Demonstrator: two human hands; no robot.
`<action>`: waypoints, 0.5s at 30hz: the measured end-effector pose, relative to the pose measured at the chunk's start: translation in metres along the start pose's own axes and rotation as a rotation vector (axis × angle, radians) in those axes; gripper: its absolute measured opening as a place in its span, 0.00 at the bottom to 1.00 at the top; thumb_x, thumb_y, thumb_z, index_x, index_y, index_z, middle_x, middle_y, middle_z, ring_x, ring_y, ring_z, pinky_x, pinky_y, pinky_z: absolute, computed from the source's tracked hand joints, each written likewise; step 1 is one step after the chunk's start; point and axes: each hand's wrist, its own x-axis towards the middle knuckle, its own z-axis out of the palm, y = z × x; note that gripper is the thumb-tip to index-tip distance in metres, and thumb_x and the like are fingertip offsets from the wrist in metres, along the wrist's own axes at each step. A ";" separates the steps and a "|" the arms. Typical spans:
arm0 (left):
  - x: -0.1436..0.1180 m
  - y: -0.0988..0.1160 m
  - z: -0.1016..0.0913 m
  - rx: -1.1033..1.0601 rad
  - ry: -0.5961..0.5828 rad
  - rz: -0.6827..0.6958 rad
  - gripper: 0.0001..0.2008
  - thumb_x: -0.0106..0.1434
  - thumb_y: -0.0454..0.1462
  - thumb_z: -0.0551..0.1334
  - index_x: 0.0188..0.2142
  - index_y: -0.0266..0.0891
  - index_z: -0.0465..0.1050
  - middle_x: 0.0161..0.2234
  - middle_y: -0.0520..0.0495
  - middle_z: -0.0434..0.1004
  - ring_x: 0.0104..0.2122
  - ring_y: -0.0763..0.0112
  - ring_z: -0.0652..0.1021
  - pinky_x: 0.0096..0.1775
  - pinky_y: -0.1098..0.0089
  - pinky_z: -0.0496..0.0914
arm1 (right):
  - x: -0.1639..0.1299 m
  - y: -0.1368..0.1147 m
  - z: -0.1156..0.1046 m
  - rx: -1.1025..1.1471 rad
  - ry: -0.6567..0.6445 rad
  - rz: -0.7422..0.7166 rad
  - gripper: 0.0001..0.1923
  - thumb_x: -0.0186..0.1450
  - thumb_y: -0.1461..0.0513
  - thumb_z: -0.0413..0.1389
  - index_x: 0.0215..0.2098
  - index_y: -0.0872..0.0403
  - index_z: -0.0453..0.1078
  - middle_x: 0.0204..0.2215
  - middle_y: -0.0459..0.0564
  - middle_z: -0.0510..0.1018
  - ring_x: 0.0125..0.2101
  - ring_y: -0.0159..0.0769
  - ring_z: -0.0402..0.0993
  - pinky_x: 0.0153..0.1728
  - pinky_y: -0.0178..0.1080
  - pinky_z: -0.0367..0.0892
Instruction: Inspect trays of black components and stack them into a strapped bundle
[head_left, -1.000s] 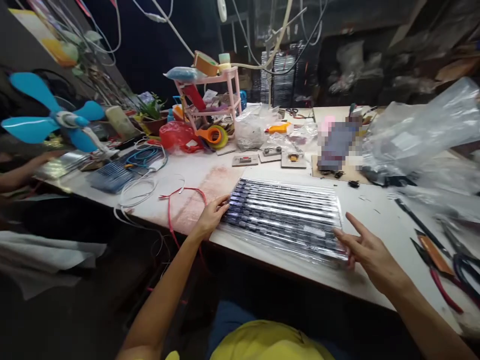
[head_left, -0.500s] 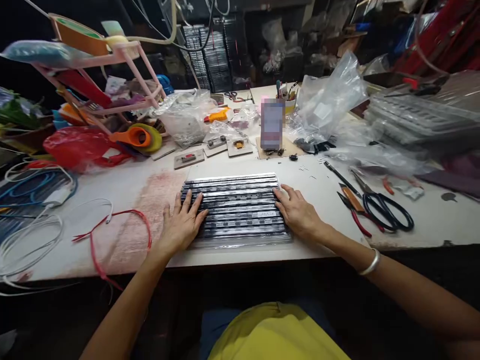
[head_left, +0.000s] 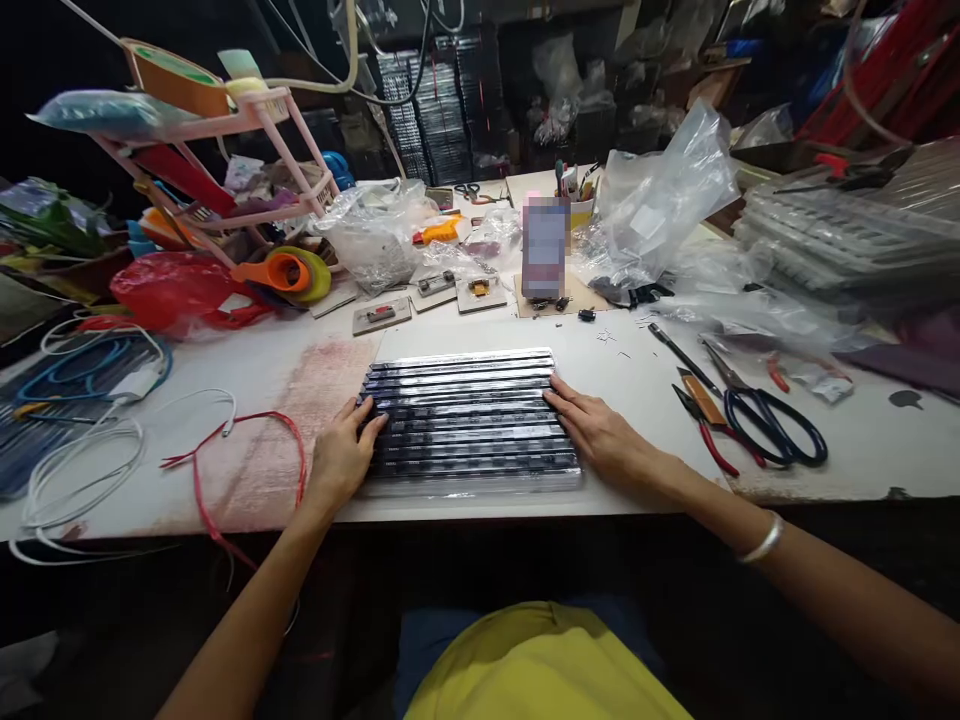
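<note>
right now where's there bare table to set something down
Bare patches: between the tray of strips and the red wire, over the pink stain; and between the right hand and the pliers. Crowded: the back by the pink rack and plastic bags.

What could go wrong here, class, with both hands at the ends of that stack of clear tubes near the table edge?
The tube stack lies close to the table's front edge, so a pull from the left hand or right hand might tip it off. The red wire beside the left hand could snag.
</note>
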 end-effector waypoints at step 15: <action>-0.119 -0.045 -0.002 -0.005 0.071 0.670 0.30 0.64 0.31 0.48 0.64 0.49 0.49 0.56 0.44 0.68 0.57 0.60 0.68 0.55 0.54 0.60 | -0.116 0.018 -0.023 -0.061 0.112 -0.258 0.31 0.64 0.71 0.43 0.65 0.55 0.48 0.62 0.60 0.57 0.61 0.44 0.54 0.55 0.52 0.61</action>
